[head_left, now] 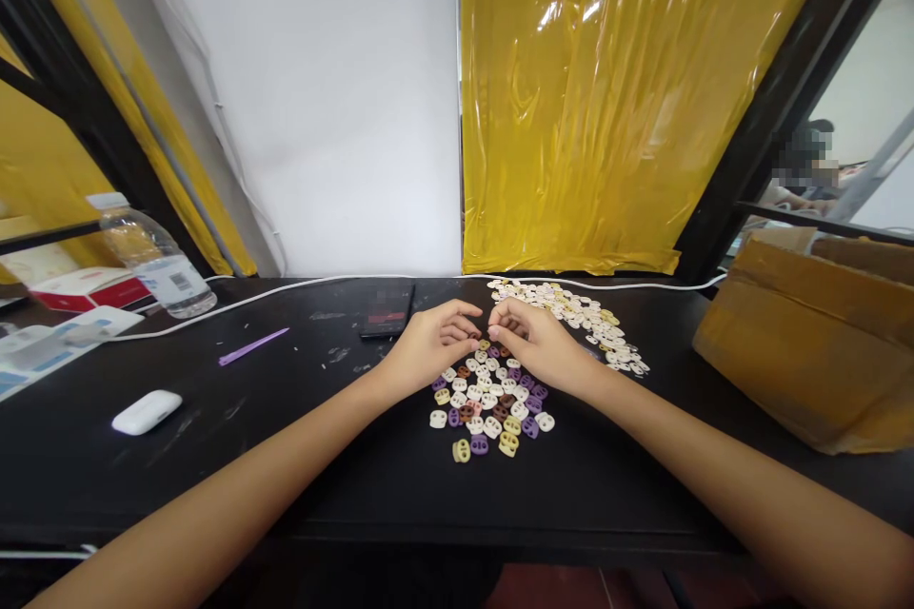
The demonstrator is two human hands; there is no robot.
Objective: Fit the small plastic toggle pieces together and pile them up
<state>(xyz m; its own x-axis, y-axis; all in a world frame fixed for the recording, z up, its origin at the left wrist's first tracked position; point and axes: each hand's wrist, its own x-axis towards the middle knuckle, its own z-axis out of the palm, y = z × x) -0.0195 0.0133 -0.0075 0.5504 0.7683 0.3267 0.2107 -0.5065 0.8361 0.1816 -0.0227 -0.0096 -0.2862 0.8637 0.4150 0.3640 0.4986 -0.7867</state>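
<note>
Over a loose pile of small two-hole plastic cord locks (pixel 491 390), coloured white, purple, brown and yellow, both hands face each other. My left hand (pixel 432 343) is closed, its thumb and fingertips around what looks like a dark brown cord lock (pixel 475 336). A short gap separates it from my right hand (pixel 539 340), whose thumb and curled fingers come together; whatever they hold, if anything, is hidden. Behind the right hand spreads a second heap of mostly white cord locks (pixel 571 304).
A black phone (pixel 387 312) lies behind my left hand. On the left are a purple strip (pixel 253 346), a white earbud case (pixel 147 413), a water bottle (pixel 171 276) and a red-white box (pixel 89 288). A cardboard box (pixel 806 343) stands right. A white cable (pixel 300 283) crosses the back.
</note>
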